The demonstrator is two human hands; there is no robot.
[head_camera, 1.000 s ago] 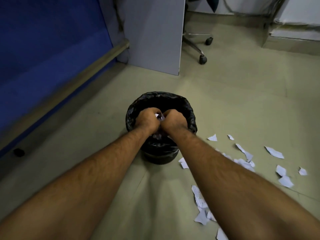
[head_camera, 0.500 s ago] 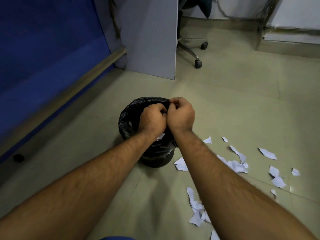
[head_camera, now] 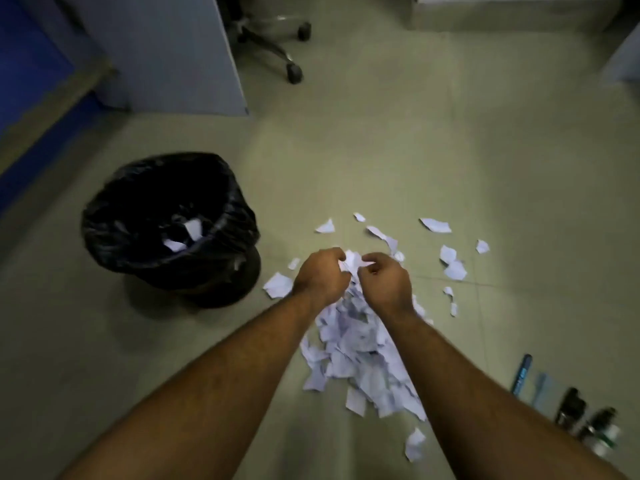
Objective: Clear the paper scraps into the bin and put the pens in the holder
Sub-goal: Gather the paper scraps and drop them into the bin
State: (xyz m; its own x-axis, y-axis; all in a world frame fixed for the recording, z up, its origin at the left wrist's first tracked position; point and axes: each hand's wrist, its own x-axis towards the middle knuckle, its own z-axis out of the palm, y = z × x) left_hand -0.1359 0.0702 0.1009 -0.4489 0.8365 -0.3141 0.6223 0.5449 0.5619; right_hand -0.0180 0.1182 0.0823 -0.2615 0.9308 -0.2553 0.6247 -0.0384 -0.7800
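With few scraps in the bin (head_camera: 104, 216) at ten o'clock, our left hand (head_camera: 320, 273) and right hand (head_camera: 384, 278), curled on paper, work the pile (head_camera: 356, 355); pens (head_camera: 521, 374) at four o'clock wait.

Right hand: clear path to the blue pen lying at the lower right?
Probably yes. The blue pen lies on open floor beside the right forearm, nothing on top of it. The right hand sits curled over the paper scraps at the far end of the heap, so it must pull back first.
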